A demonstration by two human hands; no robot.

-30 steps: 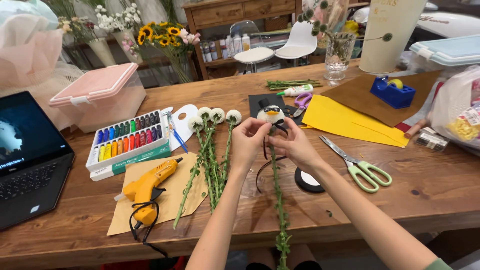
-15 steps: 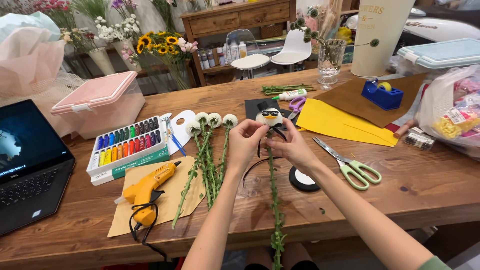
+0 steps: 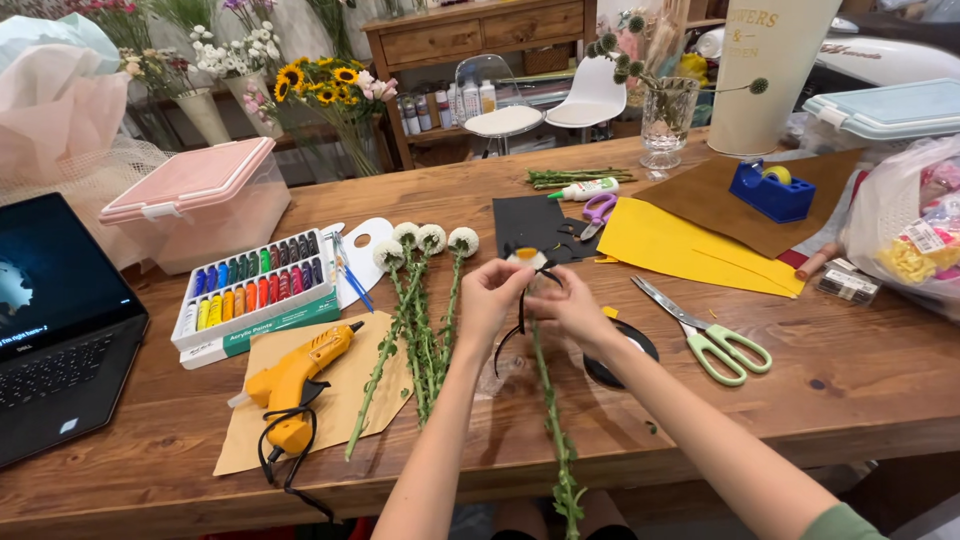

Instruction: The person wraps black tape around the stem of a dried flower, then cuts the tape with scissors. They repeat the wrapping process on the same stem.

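My left hand (image 3: 490, 300) and my right hand (image 3: 568, 303) meet over the middle of the wooden table (image 3: 860, 380). Both pinch the top of a long green flower stem (image 3: 552, 420) that hangs toward me past the table's front edge. A thin black cord (image 3: 518, 322) loops down between the two hands. The flower's pale head (image 3: 526, 256) with a yellow bit shows just above my fingers. To the left lie several green stems with white round flower heads (image 3: 425, 242).
A yellow glue gun (image 3: 295, 375) rests on brown paper at the left, beside a paint set (image 3: 255, 290) and a laptop (image 3: 55, 330). Green-handled scissors (image 3: 712, 335), a black tape roll (image 3: 628, 352), yellow paper (image 3: 690, 245) and a blue tape dispenser (image 3: 772, 190) lie to the right.
The view has shifted slightly. My hands stay together on the stem's top, working the black cord, and the stem hangs much as before.
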